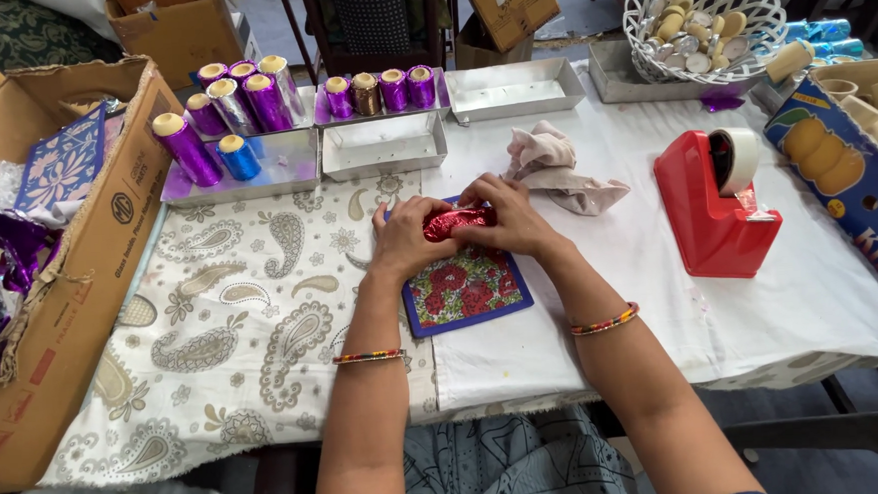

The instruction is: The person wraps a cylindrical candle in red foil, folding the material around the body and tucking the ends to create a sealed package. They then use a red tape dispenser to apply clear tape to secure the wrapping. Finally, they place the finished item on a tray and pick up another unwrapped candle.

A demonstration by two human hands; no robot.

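My left hand (409,241) and my right hand (505,216) meet over a small object wrapped in shiny red foil (455,222), both gripping it from either side. The foil-wrapped object rests above a square mat (469,293) with a blue border and red flowers, lying on the table in front of me. Beaded bangles circle both wrists. A crumpled pale cloth (562,173) lies just beyond my right hand.
A red tape dispenser (714,202) stands to the right. Metal trays (385,143) hold several purple and blue foil-wrapped rolls (235,109) at the back left. A white basket (704,13) of round pieces sits back right. Cardboard boxes (90,265) flank the table.
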